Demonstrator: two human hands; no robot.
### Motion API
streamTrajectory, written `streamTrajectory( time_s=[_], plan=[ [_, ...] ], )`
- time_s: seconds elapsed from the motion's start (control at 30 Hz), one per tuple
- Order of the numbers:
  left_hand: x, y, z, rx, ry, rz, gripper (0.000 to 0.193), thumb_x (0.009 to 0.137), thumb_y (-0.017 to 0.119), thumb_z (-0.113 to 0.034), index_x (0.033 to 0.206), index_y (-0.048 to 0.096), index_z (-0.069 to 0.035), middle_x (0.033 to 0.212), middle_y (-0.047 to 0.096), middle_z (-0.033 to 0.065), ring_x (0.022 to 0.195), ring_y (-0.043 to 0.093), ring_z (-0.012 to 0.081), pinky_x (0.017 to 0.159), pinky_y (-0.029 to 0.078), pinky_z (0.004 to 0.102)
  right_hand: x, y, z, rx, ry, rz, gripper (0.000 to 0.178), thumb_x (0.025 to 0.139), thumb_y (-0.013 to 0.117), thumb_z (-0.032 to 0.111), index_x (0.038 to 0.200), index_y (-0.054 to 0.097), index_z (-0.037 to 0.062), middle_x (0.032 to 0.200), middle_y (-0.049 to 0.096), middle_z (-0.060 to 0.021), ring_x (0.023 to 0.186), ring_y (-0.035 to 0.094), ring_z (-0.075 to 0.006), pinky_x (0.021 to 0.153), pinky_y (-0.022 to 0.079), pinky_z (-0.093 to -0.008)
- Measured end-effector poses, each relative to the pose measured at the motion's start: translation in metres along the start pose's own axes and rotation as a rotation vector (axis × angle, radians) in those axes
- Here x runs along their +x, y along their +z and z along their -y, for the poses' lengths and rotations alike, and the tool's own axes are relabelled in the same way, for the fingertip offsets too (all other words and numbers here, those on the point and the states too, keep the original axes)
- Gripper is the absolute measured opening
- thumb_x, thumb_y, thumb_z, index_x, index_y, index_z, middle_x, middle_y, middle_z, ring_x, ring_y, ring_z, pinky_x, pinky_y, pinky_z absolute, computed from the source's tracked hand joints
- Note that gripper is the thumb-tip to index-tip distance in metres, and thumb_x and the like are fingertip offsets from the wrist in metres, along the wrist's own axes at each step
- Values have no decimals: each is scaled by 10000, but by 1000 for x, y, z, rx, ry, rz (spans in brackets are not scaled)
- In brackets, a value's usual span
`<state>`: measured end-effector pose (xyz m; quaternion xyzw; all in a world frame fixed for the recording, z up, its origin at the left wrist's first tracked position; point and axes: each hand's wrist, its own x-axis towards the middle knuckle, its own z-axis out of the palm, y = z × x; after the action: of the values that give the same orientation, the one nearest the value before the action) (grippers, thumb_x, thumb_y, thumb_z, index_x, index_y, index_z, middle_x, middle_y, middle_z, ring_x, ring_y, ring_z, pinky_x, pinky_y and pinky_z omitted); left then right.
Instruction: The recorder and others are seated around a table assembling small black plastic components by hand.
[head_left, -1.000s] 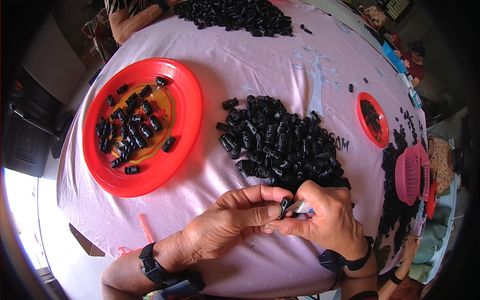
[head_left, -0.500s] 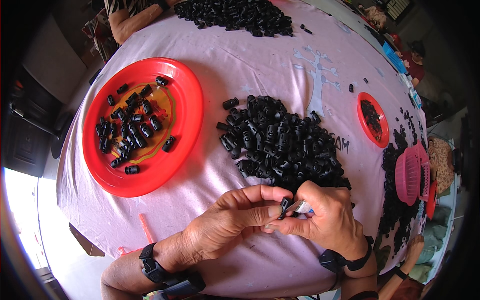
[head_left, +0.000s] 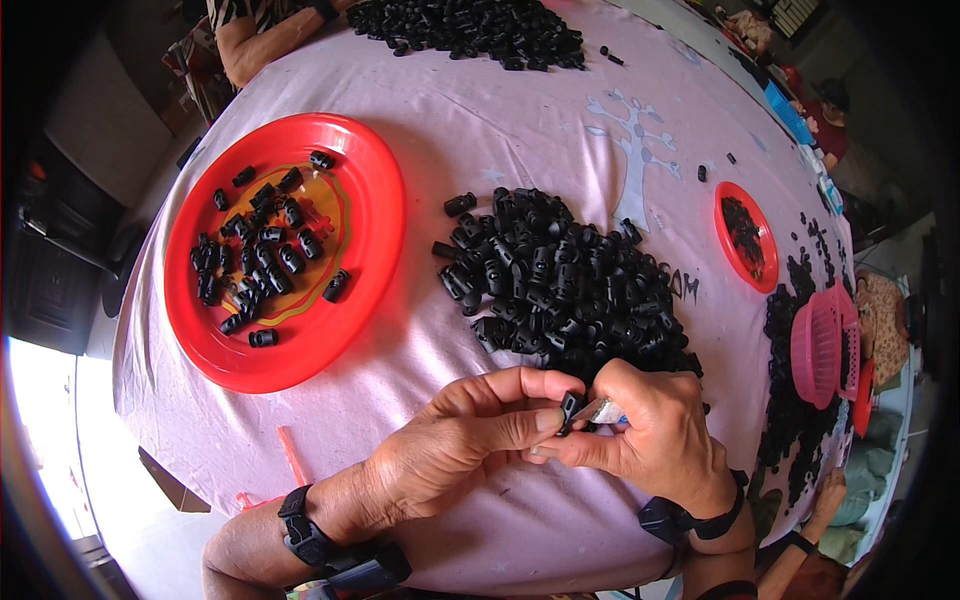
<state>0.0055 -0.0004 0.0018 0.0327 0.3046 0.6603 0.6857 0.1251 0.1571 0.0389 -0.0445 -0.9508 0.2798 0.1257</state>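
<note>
Between the thumb and fingers of my left hand [head_left: 455, 440] is a small black plastic cord lock [head_left: 570, 408], a hole showing in its side. My right hand [head_left: 650, 430] is closed on a small blade with a white and blue wrapped grip [head_left: 606, 412]. The blade's thin metal end points at the cord lock; whether it touches is hard to tell. Just beyond my hands lies a large pile of black cord locks [head_left: 560, 285]. To the left, a red plate [head_left: 370, 290] with a yellow middle holds several more.
A pink cloth [head_left: 480, 120] covers the table. Another black pile [head_left: 470, 30] lies at the far side by a person's arm [head_left: 270, 45]. On the right are a small red plate of black bits [head_left: 768, 265], a pink basket [head_left: 815, 350], scattered black parts [head_left: 790, 440] and another person's hand [head_left: 828, 495].
</note>
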Motion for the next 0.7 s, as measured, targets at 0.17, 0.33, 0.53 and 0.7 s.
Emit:
streamTrajectory(
  time_s=[0.17, 0.33, 0.53, 0.7],
  plan=[
    [1, 0, 0, -8, 0, 11, 322, 881, 601, -70, 1194, 543, -23, 1021, 643, 61, 911, 608, 131, 857, 470, 264, 0, 0, 0, 0, 3, -12, 443, 672, 800, 412, 697, 516, 73, 573, 579, -49, 482, 609, -210, 425, 474, -314],
    [0, 0, 0, -20, 14, 23, 318, 882, 601, -72, 1191, 545, -22, 1017, 639, 58, 899, 607, 131, 851, 471, 263, 0, -1, 0, -30, -3, 25, 444, 676, 794, 419, 696, 516, 74, 569, 578, -48, 480, 609, -207, 423, 472, -312],
    [1, 1, 1, -27, 7, 20, 314, 886, 597, -74, 1191, 542, -22, 1022, 635, 55, 894, 606, 129, 842, 476, 264, -2, 1, 1, 25, 32, -29, 447, 667, 803, 411, 683, 509, 74, 565, 574, -53, 473, 599, -205, 426, 472, -313],
    [0, 1, 0, -2, 2, -5, 311, 890, 592, -72, 1193, 541, -27, 1006, 640, 51, 892, 607, 130, 843, 476, 265, -1, 1, 0, -4, -2, -15, 448, 657, 810, 403, 674, 506, 75, 558, 571, -50, 468, 596, -204, 426, 471, -312]
  ],
)
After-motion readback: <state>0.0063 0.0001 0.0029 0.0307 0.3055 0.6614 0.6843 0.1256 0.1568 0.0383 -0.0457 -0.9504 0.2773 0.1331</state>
